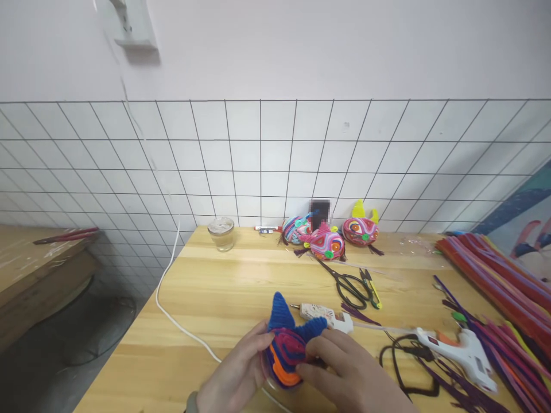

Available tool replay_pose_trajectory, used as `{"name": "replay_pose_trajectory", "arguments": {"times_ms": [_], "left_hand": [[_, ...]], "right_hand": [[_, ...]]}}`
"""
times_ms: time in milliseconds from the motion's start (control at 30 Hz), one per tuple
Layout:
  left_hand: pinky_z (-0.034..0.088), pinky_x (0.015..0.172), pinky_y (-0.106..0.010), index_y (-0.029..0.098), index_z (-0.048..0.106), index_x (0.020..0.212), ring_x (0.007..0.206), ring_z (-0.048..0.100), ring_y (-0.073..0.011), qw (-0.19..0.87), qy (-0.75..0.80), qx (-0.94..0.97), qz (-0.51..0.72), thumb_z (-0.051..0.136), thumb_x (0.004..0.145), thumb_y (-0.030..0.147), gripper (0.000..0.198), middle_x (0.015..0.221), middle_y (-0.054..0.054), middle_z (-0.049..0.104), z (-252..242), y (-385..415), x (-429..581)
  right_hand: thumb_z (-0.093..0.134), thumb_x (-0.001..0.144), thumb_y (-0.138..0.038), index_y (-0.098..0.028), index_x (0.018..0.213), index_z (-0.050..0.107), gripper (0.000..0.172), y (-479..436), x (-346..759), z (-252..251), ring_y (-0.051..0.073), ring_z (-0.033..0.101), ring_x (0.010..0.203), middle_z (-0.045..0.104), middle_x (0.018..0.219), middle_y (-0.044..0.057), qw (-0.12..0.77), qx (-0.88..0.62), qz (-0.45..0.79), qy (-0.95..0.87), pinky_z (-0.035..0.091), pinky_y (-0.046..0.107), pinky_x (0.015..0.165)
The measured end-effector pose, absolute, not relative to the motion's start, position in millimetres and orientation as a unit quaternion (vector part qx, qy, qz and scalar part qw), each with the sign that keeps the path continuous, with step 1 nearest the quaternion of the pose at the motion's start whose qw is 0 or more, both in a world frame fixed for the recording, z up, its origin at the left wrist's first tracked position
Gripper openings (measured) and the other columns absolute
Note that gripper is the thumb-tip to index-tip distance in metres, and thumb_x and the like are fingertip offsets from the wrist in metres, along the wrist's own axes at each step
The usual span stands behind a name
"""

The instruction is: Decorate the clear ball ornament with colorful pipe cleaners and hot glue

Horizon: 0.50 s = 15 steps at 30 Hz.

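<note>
A fuzzy pipe-cleaner ornament point(287, 346) sits low in the middle of the view, with two pointed blue ears and coiled purple, magenta and orange strands. Clear plastic shows along its lower edge. My left hand point(239, 367) cradles it from the left, thumb on its upper side. On the right, the curled fingers of my right hand point(344, 364) press against its side below the right ear. Whatever lies under those fingertips is hidden. Just behind the ornament lies a white glue gun point(316, 311), its nozzle pointing left.
Three finished-looking ornaments point(328, 244) stand by the tiled wall. Black scissors point(350, 287) and yellow snips point(371, 288) lie before them. At right are a second glue gun point(467, 350) and pipe-cleaner bundles point(495, 275). A glass cup point(221, 235) stands back left; a white cable point(185, 330) crosses the table.
</note>
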<state>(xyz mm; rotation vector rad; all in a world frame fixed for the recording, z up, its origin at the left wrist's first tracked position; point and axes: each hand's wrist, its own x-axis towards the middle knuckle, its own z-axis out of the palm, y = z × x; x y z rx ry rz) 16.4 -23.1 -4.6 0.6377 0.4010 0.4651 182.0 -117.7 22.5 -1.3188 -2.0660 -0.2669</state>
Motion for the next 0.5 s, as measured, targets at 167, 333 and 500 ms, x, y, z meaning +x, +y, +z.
{"name": "replay_pose_trajectory", "arguments": {"times_ms": [167,333,500], "left_hand": [[0.051,0.075,-0.031,0.013,0.068,0.109,0.083,0.069,-0.0207,0.907,0.192,0.305,0.216,0.051,0.086,0.015,0.029,0.094,-0.011,0.076,-1.4,-23.3,15.6],[0.050,0.078,-0.030,0.013,0.068,0.108,0.083,0.069,-0.0195,0.920,0.164,0.289,0.206,0.050,0.084,0.011,0.030,0.095,-0.010,0.076,1.2,-23.4,16.1],[0.050,0.074,-0.027,0.012,0.069,0.104,0.077,0.068,-0.0164,0.929,0.156,0.269,0.203,0.050,0.082,0.007,0.030,0.091,-0.010,0.076,0.4,-23.7,15.2]], "right_hand": [[0.041,0.098,-0.031,-0.026,0.071,0.063,0.034,-117.0,178.6,22.8,0.013,0.044,0.055,0.057,0.062,-0.002,0.344,-0.504,-0.157,-0.776,0.029,0.027,0.052],[0.035,0.100,-0.030,-0.025,0.074,0.062,0.038,-120.2,182.3,20.8,0.013,0.049,0.056,0.060,0.062,-0.001,0.331,-0.491,-0.130,-0.796,0.033,0.028,0.054],[0.023,0.102,-0.031,-0.022,0.080,0.061,0.045,-122.9,186.4,20.6,0.014,0.052,0.057,0.065,0.064,0.000,0.337,-0.455,-0.099,-0.818,0.037,0.028,0.055]]}}
